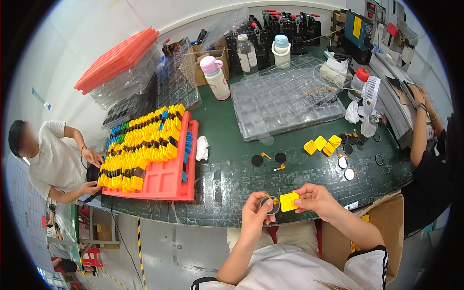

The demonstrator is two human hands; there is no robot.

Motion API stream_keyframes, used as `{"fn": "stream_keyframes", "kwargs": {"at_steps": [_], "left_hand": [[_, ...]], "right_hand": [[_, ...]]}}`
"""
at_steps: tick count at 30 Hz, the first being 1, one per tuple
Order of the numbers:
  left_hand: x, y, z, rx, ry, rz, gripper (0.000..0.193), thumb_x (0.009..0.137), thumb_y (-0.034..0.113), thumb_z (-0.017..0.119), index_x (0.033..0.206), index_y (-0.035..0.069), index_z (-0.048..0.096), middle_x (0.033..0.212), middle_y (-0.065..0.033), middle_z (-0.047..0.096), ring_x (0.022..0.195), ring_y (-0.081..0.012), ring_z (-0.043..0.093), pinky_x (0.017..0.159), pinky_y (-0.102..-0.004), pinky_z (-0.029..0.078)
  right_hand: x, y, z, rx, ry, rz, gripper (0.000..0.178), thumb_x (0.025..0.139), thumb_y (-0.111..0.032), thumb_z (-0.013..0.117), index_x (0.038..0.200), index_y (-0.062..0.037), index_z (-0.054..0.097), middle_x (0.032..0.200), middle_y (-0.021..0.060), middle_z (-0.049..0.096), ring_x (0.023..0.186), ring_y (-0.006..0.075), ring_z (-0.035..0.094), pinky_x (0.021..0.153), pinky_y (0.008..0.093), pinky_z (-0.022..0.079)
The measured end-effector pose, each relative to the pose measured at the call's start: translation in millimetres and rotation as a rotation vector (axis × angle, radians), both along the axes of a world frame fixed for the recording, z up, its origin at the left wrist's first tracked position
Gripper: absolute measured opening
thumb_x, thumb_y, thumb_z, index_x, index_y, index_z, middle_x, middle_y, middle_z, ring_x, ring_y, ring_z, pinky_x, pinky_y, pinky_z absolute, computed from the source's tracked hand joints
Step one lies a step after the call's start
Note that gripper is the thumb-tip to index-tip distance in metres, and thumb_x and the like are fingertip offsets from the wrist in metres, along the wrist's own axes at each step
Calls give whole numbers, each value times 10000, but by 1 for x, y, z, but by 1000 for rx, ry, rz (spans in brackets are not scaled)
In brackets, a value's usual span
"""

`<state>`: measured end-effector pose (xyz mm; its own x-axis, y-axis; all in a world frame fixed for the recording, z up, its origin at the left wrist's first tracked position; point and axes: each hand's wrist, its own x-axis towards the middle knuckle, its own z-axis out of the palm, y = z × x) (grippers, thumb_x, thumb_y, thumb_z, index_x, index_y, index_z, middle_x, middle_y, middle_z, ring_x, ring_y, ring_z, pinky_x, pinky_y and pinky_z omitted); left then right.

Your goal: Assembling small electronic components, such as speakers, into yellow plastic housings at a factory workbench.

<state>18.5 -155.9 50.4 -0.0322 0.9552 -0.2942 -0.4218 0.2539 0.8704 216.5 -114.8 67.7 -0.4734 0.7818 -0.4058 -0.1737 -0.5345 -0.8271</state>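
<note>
Fingers of left hand clamped on black disc; right hand pinches yellow piece just beside, at three o'clock. Both look light; piece likely stiff, disc probably fragile: grip edges. Piece near-square, no clear long axis; disc round, orange tab toward one o'clock.

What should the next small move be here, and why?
Probably steady the round black part in the left hand before shifting the yellow piece: the right hand holds that piece close beside it, and a small orange strip shows near its edge.
</note>
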Motion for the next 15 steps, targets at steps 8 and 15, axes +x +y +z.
{"fn": "stream_keyframes", "kwargs": {"at_steps": [8, 15], "left_hand": [[7, 3, 5, 34, -141, 91, 142, 920, 94, 480, 1032, 72, 396, 842, -94, 581, 570, -148, 613, 353, -193, 365], [12, -3, -4, 17, -220, 192, 106, 929, 114, 474, 1011, 99, 407, 790, -41, 557, 448, -79, 459, 375, -194, 297]], "right_hand": [[-8, -7, -3, -16, 64, -62, 205, 835, -26, 621, 1011, 14, 523, 989, 125, 611, 880, 150, 611, 764, 279, 538], [-15, -12, -6, -4, 102, -81, 194, 842, -24, 611, 1006, 6, 512, 1004, 124, 609, 890, 150, 607, 770, 277, 535]]}}
